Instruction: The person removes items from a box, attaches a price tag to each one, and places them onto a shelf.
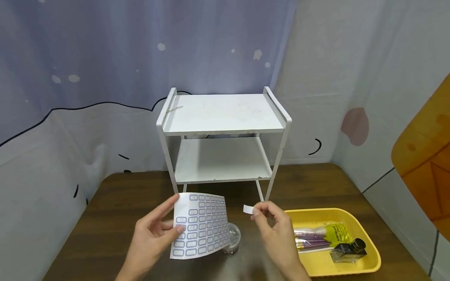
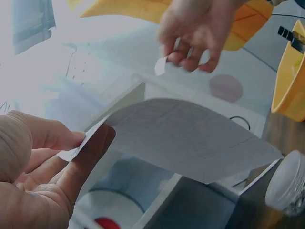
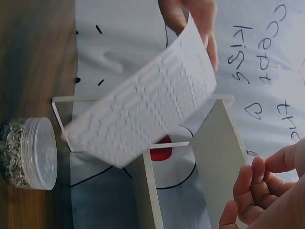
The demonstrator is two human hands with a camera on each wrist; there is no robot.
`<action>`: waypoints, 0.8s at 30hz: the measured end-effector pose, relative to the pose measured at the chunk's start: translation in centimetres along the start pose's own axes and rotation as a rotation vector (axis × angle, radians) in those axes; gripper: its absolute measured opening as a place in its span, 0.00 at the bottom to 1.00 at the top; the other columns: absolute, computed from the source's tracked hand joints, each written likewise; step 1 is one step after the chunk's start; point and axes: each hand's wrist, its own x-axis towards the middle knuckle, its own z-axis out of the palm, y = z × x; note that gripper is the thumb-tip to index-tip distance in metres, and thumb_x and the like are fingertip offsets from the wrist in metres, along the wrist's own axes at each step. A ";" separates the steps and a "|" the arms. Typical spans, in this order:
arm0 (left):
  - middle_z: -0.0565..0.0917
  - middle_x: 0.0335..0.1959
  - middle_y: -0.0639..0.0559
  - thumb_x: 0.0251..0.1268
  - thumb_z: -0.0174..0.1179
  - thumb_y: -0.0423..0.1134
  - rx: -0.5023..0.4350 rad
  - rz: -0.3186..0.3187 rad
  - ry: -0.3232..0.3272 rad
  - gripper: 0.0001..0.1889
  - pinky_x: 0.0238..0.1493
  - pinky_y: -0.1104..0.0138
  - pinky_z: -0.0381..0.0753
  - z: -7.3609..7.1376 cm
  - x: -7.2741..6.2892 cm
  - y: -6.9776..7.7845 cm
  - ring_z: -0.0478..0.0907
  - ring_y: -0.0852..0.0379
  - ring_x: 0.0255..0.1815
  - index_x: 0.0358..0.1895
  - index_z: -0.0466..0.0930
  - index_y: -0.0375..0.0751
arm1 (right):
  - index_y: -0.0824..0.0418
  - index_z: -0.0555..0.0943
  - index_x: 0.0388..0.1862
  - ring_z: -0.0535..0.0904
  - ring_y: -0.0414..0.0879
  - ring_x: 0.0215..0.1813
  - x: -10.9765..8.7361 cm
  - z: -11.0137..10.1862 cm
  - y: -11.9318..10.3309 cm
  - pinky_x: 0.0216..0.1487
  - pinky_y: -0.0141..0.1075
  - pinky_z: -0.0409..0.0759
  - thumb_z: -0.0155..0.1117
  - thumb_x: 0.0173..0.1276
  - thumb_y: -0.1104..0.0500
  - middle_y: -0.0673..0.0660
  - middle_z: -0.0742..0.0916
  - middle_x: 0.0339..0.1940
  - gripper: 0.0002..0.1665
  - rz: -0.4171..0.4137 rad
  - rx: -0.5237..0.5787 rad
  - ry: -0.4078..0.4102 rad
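Note:
My left hand [image 1: 149,234] pinches a sheet of sticker labels [image 1: 202,226] at its left edge, thumb on the front. Rows of small blue-bordered labels cover the sheet, which bends away to the right. Between the thumb and index finger of my right hand [image 1: 277,234] is one small white label [image 1: 248,209], held apart from the sheet. The left wrist view shows the sheet's plain grey back [image 2: 186,138]. Partly hidden behind the sheet in the head view is a round clear jar [image 1: 234,238]; small shiny pieces [image 3: 14,152] fill it in the right wrist view.
A white two-tier shelf [image 1: 225,113] stands behind my hands on the dark wooden table [image 1: 105,218]. At the right lies a yellow tray [image 1: 313,267] with packaged purple pencils [image 1: 311,236] and a glass bottle [image 1: 346,253] with a black cap. Printed cloth hangs behind.

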 end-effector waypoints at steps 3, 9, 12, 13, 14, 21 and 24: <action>0.76 0.66 0.65 0.60 0.60 0.16 -0.005 -0.014 0.029 0.36 0.34 0.57 0.88 -2.1 -0.3 0.1 0.89 0.50 0.45 0.73 0.62 0.29 | 0.60 0.81 0.29 0.80 0.40 0.33 0.1 -0.2 0.2 0.43 0.31 0.75 0.62 0.67 0.70 0.50 0.84 0.25 0.09 0.000 0.005 0.006; 0.77 0.67 0.61 0.62 0.54 0.14 -0.081 -0.087 0.017 0.36 0.36 0.59 0.88 -7.2 -1.0 -1.2 0.88 0.49 0.47 0.75 0.60 0.33 | 0.61 0.81 0.28 0.80 0.40 0.33 0.1 -0.4 0.7 0.44 0.32 0.74 0.61 0.66 0.71 0.47 0.83 0.24 0.09 -0.002 0.004 0.012; 0.79 0.64 0.63 0.65 0.53 0.16 -0.122 -0.202 -0.016 0.35 0.38 0.60 0.88 -10.0 -1.4 -2.6 0.87 0.52 0.48 0.74 0.66 0.46 | 0.61 0.81 0.28 0.79 0.40 0.33 0.1 -0.6 1.0 0.43 0.31 0.74 0.61 0.67 0.71 0.48 0.84 0.24 0.10 0.006 0.001 0.012; 0.79 0.63 0.64 0.66 0.53 0.17 -0.132 -0.247 -0.032 0.35 0.39 0.61 0.88 -10.8 -1.5 -3.0 0.87 0.53 0.49 0.72 0.68 0.50 | 0.61 0.81 0.28 0.80 0.40 0.33 0.0 -0.6 1.1 0.42 0.31 0.74 0.61 0.67 0.71 0.49 0.84 0.24 0.10 0.008 0.001 0.010; 0.80 0.62 0.65 0.66 0.52 0.18 -0.135 -0.289 -0.045 0.34 0.40 0.61 0.88 -11.7 -1.7 -3.5 0.86 0.54 0.49 0.71 0.70 0.55 | 0.61 0.81 0.28 0.80 0.40 0.33 0.0 -0.6 1.2 0.42 0.31 0.74 0.61 0.67 0.71 0.49 0.84 0.24 0.10 0.010 0.000 0.007; 0.78 0.62 0.65 0.65 0.61 0.26 0.027 -0.598 -0.001 0.35 0.45 0.59 0.87 -15.9 -2.5 -6.1 0.84 0.57 0.49 0.74 0.66 0.53 | 0.61 0.81 0.28 0.79 0.39 0.33 -0.1 -0.8 1.7 0.43 0.30 0.74 0.61 0.67 0.71 0.48 0.83 0.24 0.09 0.019 -0.005 -0.011; 0.71 0.71 0.44 0.62 0.64 0.28 0.154 -0.692 0.007 0.41 0.46 0.58 0.87 -17.2 -2.6 -6.9 0.84 0.57 0.48 0.78 0.55 0.37 | 0.60 0.81 0.28 0.79 0.38 0.33 -0.1 -0.7 2.0 0.43 0.31 0.74 0.61 0.67 0.71 0.47 0.83 0.24 0.09 0.026 -0.001 -0.016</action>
